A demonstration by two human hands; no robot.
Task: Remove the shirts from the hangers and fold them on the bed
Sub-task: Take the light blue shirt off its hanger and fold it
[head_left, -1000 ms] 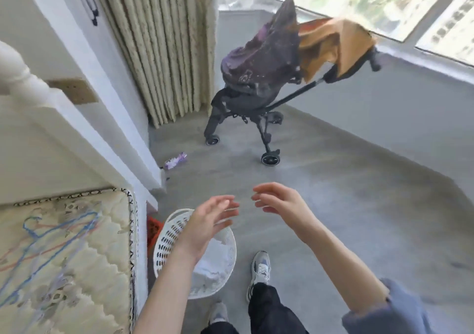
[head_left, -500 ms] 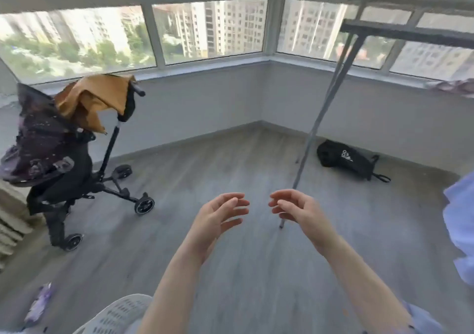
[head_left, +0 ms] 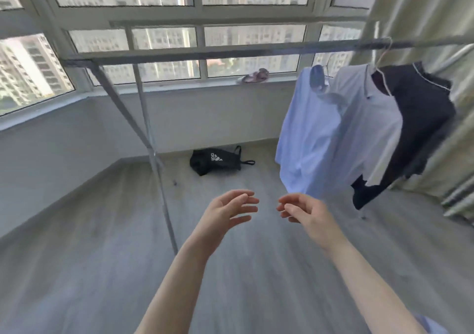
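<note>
Three shirts hang on hangers from a grey metal drying rail [head_left: 230,50] at the right: a light blue shirt [head_left: 305,133], a pale white-blue shirt [head_left: 369,128] and a dark navy shirt [head_left: 420,118]. My left hand [head_left: 228,213] and my right hand [head_left: 302,213] are raised side by side in front of me, fingers apart, holding nothing. Both hands are well short of the shirts, below and left of them. The bed is out of view.
The rack's slanted legs [head_left: 154,159] stand left of centre. A black sports bag [head_left: 215,160] lies on the floor by the wall under the windows. A small cloth [head_left: 254,78] rests on the sill. Beige curtains [head_left: 436,7] hang at the right.
The view has swung right, from the mattress, basket and stroller to the rack, so the hanging shirts now show. My hands stay raised and empty in the same pose.
</note>
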